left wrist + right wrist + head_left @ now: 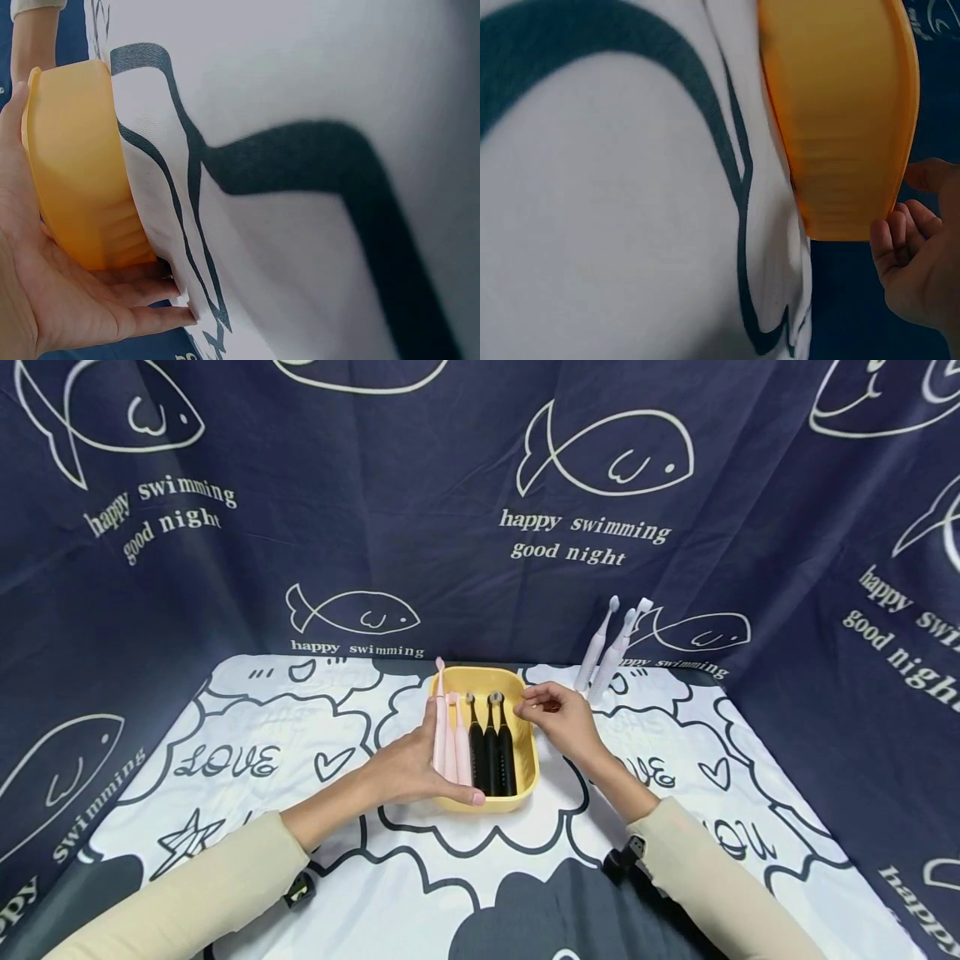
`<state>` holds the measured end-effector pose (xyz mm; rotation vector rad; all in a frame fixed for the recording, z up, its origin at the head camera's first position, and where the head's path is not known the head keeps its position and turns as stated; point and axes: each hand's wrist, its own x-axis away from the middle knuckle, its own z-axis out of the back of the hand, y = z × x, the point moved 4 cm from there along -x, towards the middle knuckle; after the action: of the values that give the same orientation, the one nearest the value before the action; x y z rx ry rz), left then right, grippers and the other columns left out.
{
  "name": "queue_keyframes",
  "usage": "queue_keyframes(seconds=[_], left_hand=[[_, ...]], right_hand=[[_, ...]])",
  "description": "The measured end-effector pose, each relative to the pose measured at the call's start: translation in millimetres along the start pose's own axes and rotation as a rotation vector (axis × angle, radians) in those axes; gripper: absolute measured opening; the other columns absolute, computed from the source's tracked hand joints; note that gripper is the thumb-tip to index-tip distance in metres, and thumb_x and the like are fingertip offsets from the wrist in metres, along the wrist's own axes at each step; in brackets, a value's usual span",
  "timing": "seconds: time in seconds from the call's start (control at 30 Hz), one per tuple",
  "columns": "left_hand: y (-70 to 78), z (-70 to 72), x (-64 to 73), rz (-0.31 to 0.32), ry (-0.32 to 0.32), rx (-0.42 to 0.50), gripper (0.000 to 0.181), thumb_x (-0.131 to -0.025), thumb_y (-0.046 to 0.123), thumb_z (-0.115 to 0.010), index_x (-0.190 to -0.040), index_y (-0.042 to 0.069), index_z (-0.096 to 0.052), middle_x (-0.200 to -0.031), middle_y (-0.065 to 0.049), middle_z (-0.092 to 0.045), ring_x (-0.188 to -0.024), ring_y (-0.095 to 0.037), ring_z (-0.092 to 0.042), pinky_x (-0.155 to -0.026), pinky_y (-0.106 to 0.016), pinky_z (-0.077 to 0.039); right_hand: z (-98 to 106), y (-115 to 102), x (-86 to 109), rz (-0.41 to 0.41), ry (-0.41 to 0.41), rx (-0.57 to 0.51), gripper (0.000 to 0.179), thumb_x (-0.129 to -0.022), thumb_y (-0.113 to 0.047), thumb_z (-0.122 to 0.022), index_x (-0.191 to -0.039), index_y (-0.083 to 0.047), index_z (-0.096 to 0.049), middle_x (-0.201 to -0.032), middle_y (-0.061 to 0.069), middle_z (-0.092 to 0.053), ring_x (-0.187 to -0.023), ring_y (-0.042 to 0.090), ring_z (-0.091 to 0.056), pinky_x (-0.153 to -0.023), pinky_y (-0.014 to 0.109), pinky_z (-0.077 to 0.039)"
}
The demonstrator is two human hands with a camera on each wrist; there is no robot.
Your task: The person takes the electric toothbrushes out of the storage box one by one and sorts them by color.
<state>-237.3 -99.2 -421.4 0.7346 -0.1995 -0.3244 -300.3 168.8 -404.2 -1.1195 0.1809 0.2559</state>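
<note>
On the table sits a yellow plastic box (529, 760) holding pink electric toothbrushes (441, 739) on its left and black electric toothbrushes (491, 758) in the middle, all lying side by side. My left hand (408, 766) grips the box's left side, thumb at the front rim; in the left wrist view its fingers wrap the end of the box (82, 165). At the far right rim my right hand (567, 720) pinches the edge between thumb and curled fingers, as the right wrist view of the box wall (840, 142) shows.
Behind my right hand several white electric toothbrushes (600, 656) stand upright at the back of the table; their bases are hidden. A white patterned cloth (300, 777) covers the table. Dark blue printed curtains (450, 510) hang around the back and sides.
</note>
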Motion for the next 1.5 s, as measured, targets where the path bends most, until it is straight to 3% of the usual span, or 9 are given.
queue_keyframes(seconds=[0.2, 0.5, 0.6, 0.87, 1.13, 1.3, 1.37, 1.43, 1.5], left_hand=[[0.5, 0.2, 0.4, 0.008, 0.0, 0.008, 0.183, -0.058, 0.086, -0.099, -0.179, 0.023, 0.023, -0.175, -0.024, -0.048, -0.141, -0.03, -0.065, -0.119, -0.053, -0.054], [1.0, 0.5, 2.6, 0.029, -0.019, -0.014, 0.182, -0.06, 0.087, -0.097, -0.179, 0.02, 0.023, -0.177, -0.028, -0.043, -0.148, -0.036, -0.062, -0.12, -0.056, -0.054], [1.4, 0.1, 2.3, 0.028, -0.022, -0.001, 0.182, -0.059, 0.086, -0.098, -0.179, 0.021, 0.023, -0.177, -0.027, -0.044, -0.149, -0.036, -0.061, -0.12, -0.056, -0.054], [0.7, -0.5, 2.1, 0.01, -0.019, -0.009, 0.178, -0.063, 0.085, -0.096, -0.179, 0.022, 0.023, -0.177, -0.027, -0.043, -0.146, -0.035, -0.063, -0.117, -0.055, -0.054], [1.7, 0.4, 2.5, -0.011, -0.009, -0.009, 0.179, -0.064, 0.085, -0.096, -0.178, 0.019, 0.025, -0.175, -0.02, -0.049, -0.131, -0.025, -0.068, -0.112, -0.051, -0.056], [2.3, 0.6, 2.9, -0.031, -0.008, 0.004, 0.177, -0.065, 0.082, -0.098, -0.18, 0.022, 0.022, -0.16, -0.014, -0.067, -0.12, -0.02, -0.071, -0.107, -0.048, -0.058], [2.3, 0.6, 3.1, -0.031, -0.007, 0.016, 0.175, -0.065, 0.08, -0.099, -0.18, 0.024, 0.02, -0.148, -0.012, -0.073, -0.115, -0.019, -0.072, -0.103, -0.046, -0.059], [2.2, 0.4, 3.0, -0.028, -0.008, 0.026, 0.174, -0.065, 0.079, -0.1, -0.181, 0.024, 0.018, -0.141, -0.011, -0.076, -0.112, -0.019, -0.072, -0.101, -0.045, -0.059], [2.6, 0.1, 2.7, -0.026, -0.009, 0.03, 0.175, -0.065, 0.079, -0.1, -0.18, 0.024, 0.02, -0.142, -0.012, -0.075, -0.111, -0.019, -0.071, -0.099, -0.045, -0.059]], right_hand=[[-7, -12, 1.0, 0.118, -0.015, 0.164, 0.029, -0.094, -0.013, -0.09, -0.119, 0.001, -0.082, -0.104, 0.015, -0.083, -0.088, 0.015, -0.07, -0.079, 0.019, -0.054], [-19, -29, 10.9, 0.293, -0.067, 0.448, 0.036, -0.096, -0.019, -0.085, -0.127, -0.001, -0.08, -0.116, 0.014, -0.081, -0.105, 0.031, -0.071, -0.093, 0.047, -0.06], [-26, -34, 13.5, 0.334, -0.099, 0.496, 0.037, -0.097, -0.019, -0.084, -0.129, 0.001, -0.079, -0.123, 0.017, -0.081, -0.111, 0.034, -0.07, -0.098, 0.051, -0.061], [-46, -42, 21.4, 0.336, -0.2, 0.624, 0.052, -0.106, -0.033, -0.079, -0.14, 0.006, -0.073, -0.132, 0.025, -0.076, -0.119, 0.038, -0.071, -0.102, 0.054, -0.061], [-65, -44, 23.1, 0.243, -0.343, 0.764, 0.079, -0.114, -0.061, -0.054, -0.15, 0.01, -0.063, -0.151, 0.032, -0.067, -0.142, 0.049, -0.064, -0.123, 0.06, -0.049], [-74, -45, 23.1, 0.194, -0.386, 0.846, 0.102, -0.109, -0.072, -0.056, -0.155, 0.019, -0.053, -0.158, 0.04, -0.058, -0.148, 0.052, -0.06, -0.127, 0.058, -0.045], [-77, -44, 22.9, 0.177, -0.388, 0.879, 0.11, -0.107, -0.073, -0.06, -0.155, 0.024, -0.048, -0.158, 0.044, -0.056, -0.142, 0.054, -0.063, -0.124, 0.058, -0.049], [-80, -42, 22.4, 0.177, -0.378, 0.902, 0.11, -0.104, -0.074, -0.064, -0.146, 0.028, -0.054, -0.147, 0.046, -0.062, -0.126, 0.053, -0.071, -0.113, 0.057, -0.058], [-83, -32, 18.4, 0.21, -0.359, 0.918, 0.101, -0.104, -0.075, -0.064, -0.122, 0.024, -0.07, -0.125, 0.042, -0.072, -0.104, 0.048, -0.076, -0.095, 0.057, -0.063]])
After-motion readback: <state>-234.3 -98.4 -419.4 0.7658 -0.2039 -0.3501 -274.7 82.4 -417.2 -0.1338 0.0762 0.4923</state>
